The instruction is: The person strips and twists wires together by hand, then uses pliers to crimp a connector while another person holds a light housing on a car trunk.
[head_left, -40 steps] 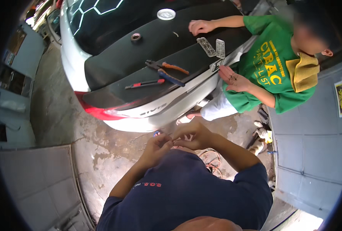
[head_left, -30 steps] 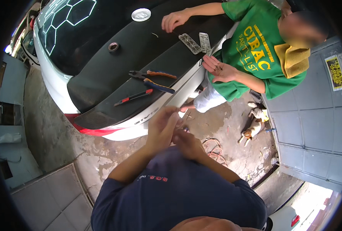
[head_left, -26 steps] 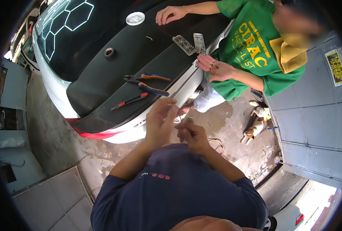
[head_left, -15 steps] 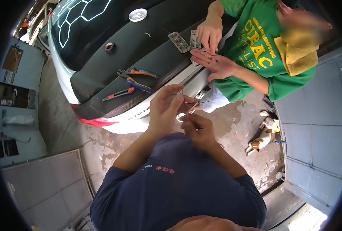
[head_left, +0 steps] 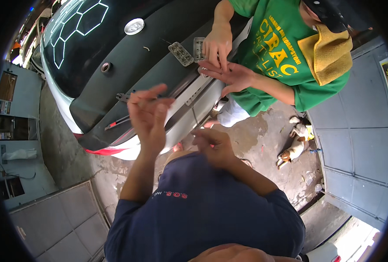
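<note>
My left hand (head_left: 148, 117) is raised over the car's rear edge, its fingers apart and slightly blurred, with nothing visible in them. Behind it, the pliers (head_left: 122, 97) show only their jaws; the hand hides the handles. A red utility knife (head_left: 114, 124) lies beside that hand on the dark car panel (head_left: 91, 107). My right hand (head_left: 214, 147) is in front of my chest. Its fingertips are pinched together on something too small and blurred to name.
A co-worker in a green shirt (head_left: 268, 48) picks at one open palm (head_left: 235, 77). Near those hands lie two clear compartment boxes (head_left: 181, 53). A silver round cap (head_left: 134, 26) and a small round container (head_left: 106, 67) sit on the car. A dog (head_left: 295, 150) lies on the floor.
My hands have drawn apart: the left has moved left and opened, now covering most of the pliers. The right has stayed near my chest, still pinched. The view has shifted somewhat.
</note>
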`<state>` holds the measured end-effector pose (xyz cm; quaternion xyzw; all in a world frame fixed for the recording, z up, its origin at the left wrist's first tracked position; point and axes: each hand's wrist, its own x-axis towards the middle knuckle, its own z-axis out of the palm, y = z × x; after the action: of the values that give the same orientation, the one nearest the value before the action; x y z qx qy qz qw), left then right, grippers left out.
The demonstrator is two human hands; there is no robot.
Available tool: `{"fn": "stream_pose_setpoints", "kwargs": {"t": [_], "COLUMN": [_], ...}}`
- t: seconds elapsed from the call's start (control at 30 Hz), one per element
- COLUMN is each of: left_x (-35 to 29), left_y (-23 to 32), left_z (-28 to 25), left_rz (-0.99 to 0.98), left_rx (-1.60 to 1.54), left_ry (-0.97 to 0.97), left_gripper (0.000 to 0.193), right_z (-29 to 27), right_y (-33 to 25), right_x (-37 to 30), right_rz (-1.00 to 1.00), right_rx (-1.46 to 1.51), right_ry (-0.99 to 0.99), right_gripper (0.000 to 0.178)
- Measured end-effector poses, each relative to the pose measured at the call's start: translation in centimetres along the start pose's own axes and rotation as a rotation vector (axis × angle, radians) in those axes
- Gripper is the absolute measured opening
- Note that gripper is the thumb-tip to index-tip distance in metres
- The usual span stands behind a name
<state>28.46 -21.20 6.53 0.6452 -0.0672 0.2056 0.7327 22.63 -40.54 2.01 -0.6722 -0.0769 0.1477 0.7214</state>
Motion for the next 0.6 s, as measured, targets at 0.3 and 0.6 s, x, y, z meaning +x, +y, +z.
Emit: {"fn": "stream_pose_setpoints", "kwargs": {"t": [0.3,0.6], "left_x": [7.0,7.2], "left_y": [13.5,13.8], "left_z": [-2.2,-1.9], "left_rz": [0.581,0.517], "left_rx": [0.053,-0.148], "left_ry": [-0.779,-0.943], "left_gripper": [0.036,0.057], "right_z": [-4.2,5.1], "right_y": [11.5,2.1], "right_x": [0.1,-0.8], "right_rz": [0.084,0.208], "right_rx": [0.053,0.339], "right_ry": [0.081,0.502], "right_gripper": [0.059,0.029]}}
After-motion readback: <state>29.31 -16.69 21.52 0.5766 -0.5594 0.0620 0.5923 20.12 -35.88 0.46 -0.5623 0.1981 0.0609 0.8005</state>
